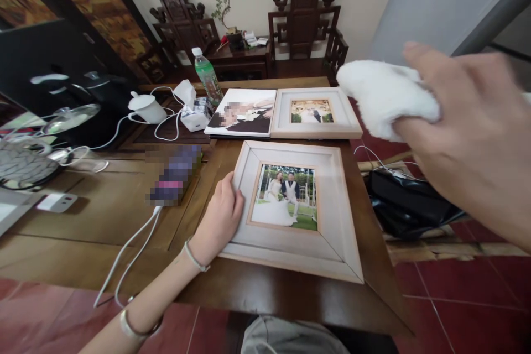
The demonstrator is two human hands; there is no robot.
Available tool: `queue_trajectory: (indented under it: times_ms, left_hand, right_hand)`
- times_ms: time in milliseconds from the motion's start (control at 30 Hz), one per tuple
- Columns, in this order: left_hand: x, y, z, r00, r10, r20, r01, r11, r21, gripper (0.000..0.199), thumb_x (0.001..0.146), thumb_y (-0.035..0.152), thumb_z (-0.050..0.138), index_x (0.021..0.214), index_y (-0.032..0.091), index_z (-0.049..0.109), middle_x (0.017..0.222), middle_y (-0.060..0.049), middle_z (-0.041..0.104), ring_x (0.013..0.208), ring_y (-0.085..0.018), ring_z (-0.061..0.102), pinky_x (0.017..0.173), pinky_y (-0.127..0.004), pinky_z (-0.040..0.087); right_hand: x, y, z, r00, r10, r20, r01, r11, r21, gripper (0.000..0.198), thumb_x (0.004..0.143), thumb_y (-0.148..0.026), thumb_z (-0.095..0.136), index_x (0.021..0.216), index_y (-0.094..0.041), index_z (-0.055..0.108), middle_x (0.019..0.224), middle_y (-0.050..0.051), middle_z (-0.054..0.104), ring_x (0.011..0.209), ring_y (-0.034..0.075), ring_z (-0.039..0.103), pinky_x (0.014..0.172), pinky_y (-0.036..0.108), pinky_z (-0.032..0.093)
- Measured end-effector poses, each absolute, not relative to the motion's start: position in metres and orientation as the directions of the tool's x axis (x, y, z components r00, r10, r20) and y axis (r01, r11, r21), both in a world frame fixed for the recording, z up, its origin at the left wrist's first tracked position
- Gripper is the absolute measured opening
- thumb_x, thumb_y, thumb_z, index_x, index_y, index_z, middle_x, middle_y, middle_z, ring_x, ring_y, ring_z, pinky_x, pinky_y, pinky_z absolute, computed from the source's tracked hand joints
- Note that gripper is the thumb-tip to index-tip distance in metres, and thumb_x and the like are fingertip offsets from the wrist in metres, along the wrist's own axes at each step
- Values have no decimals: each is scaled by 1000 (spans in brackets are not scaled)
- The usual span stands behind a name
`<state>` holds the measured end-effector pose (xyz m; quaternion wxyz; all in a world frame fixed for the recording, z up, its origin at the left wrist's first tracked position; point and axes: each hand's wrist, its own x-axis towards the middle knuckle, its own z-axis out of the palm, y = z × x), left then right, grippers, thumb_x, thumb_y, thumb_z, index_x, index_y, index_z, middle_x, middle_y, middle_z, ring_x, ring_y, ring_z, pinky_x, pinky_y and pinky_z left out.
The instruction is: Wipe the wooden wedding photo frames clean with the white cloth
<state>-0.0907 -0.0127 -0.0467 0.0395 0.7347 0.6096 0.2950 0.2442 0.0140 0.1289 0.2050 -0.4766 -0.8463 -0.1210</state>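
Note:
A picture frame [332,193] with a pale wide border and a photo of two people on a swing lies flat on the wooden table. My left hand [222,213] is closed on its left edge, the thumb on the border and the other fingers along the side. Up at the right, raised above the table's edge, my right hand [464,105] grips a bunched white cloth [381,97], which does not touch the frame. The right hand is slightly blurred. Behind the frame lie a second framed photo [286,130] and a photo album or panel [249,116], side by side.
Left of the frame are a phone [176,174] with a white cable [124,254], a tissue box [197,115], a lidded white cup [147,109] and a green-labelled bottle [207,74]. A black bag [406,199] sits beyond the table's right edge. Carved chairs [306,16] stand behind.

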Motion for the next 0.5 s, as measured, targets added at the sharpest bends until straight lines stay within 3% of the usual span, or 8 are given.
queue_trajectory:
  times_ms: [100, 167, 267, 367, 500]
  left_hand:
    - [-93, -13, -49, 64, 921, 383, 870, -240, 431, 45, 100, 26, 36, 140, 5, 43, 123, -24, 62, 122, -35, 63, 108, -55, 49]
    - [-97, -10, -48, 64, 939, 338, 871, -218, 440, 43, 100, 26, 38, 137, 5, 45, 123, -24, 62, 121, -36, 62, 107, -57, 49]
    - [-102, 2, -48, 69, 953, 295, 866, -204, 457, 37, 98, 32, 46, 127, 9, 51, 117, -22, 62, 115, -37, 63, 103, -58, 52]
    - [-102, 13, -50, 102, 926, 363, 840, -276, 468, 37, 97, 24, 47, 130, 8, 49, 120, -21, 58, 119, -35, 59, 108, -58, 48]
    - [-95, 19, -57, 209, 858, 469, 784, -434, 444, 50, 92, 6, 40, 142, 7, 42, 140, -24, 44, 140, -32, 44, 120, -57, 37]
  right_hand:
    - [238, 28, 85, -624, 640, 448, 772, 592, 229, 30, 93, -3, 43, 93, -15, 70, 151, 18, 53, 124, 39, 59, 92, 60, 56]
    - [233, 27, 49, -689, 637, 346, 723, 634, 274, 35, 81, 6, 49, 98, -15, 70, 134, 19, 66, 108, 34, 67, 82, 52, 59]
    - [226, 21, 10, -701, 639, 318, 707, 681, 189, 40, 73, 7, 54, 102, -16, 70, 129, 20, 69, 116, 36, 65, 90, 52, 58]
    - [222, 17, -5, -652, 677, 341, 734, 677, 59, 44, 70, 7, 56, 108, -13, 70, 138, 24, 64, 132, 38, 57, 107, 56, 51]
    - [222, 15, 2, -623, 692, 364, 761, 644, 79, 49, 73, 11, 47, 107, -15, 69, 144, 20, 60, 140, 35, 51, 111, 59, 47]
